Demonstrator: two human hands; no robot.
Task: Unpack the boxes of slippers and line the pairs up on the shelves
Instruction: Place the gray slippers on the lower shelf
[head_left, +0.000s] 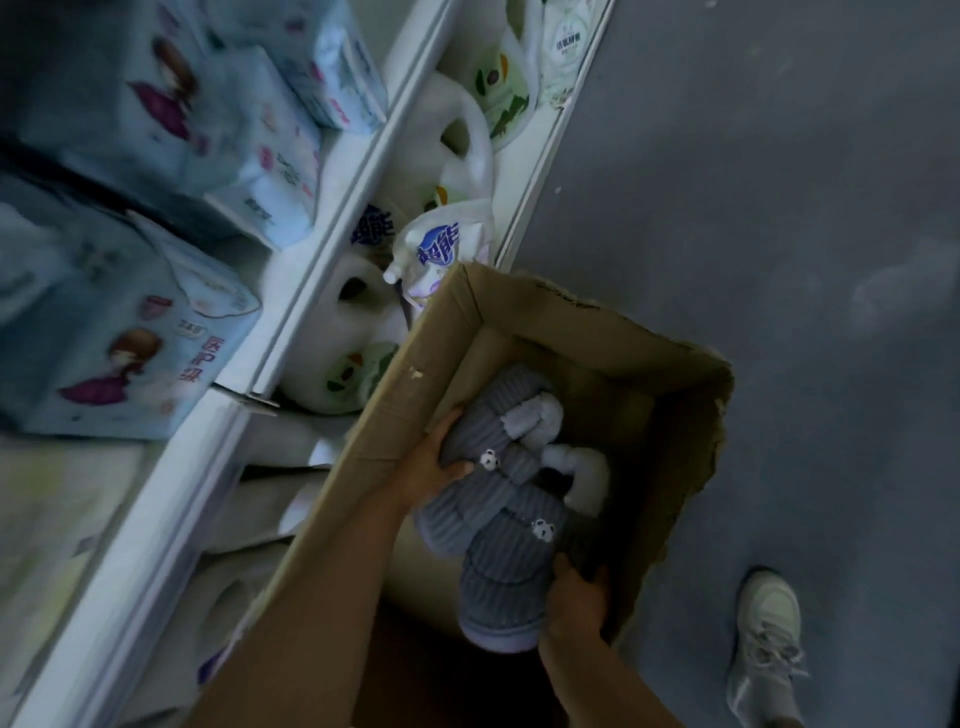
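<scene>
With the left hand (434, 462) gripping the grey slippers (498, 499) at nine o'clock and the right hand (576, 603) clasping them at five, the loosely bunched pairs could slide apart and drop back into the cardboard box (597, 332).

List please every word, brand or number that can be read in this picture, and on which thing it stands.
"超能": on the white refill pouch on the lower shelf, and again on the item behind it.
"医护级": on the blue pack on the upper shelf.
Green-labelled pouch, top: print too blurred to read.
Cardboard box: rim marks unreadable.
Grey slippers: no text.
</scene>
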